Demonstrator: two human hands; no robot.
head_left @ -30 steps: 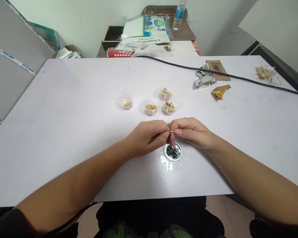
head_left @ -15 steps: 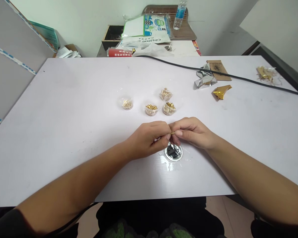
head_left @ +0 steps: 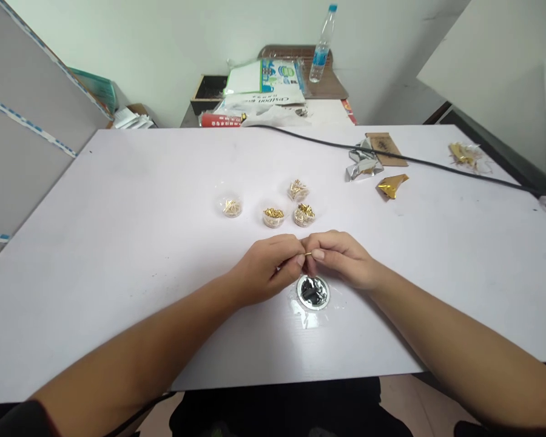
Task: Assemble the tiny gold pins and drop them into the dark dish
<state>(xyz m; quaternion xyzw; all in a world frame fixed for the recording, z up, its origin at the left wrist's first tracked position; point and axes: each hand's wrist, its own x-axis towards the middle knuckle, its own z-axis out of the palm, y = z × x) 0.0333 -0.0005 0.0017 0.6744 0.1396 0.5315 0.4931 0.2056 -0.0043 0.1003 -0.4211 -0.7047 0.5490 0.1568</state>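
While one gold pin (head_left: pixel 308 254) is pinched between left hand (head_left: pixel 268 268) and right hand (head_left: pixel 342 262), four small cups (head_left: pixel 273 216) are seen just farther back.

White table (head_left: pixel 118 243) with small parts and packets on it.
Near the middle stand four small clear cups with gold parts: one alone at the left (head_left: pixel 232 207), two side by side (head_left: pixel 273 216) (head_left: pixel 304 215), and one just behind them (head_left: pixel 297 190). Closer to the near edge, a round metal dish (head_left: pixel 313 292) with dark content lies on a clear plastic film. A black cable (head_left: pixel 391 156) runs across the far right part. Near it lie a silver foil packet (head_left: pixel 361 168), a brown card (head_left: pixel 386 149) and a gold foil piece (head_left: pixel 392 184). A clear bag with gold parts (head_left: pixel 465 155) lies at the far right.
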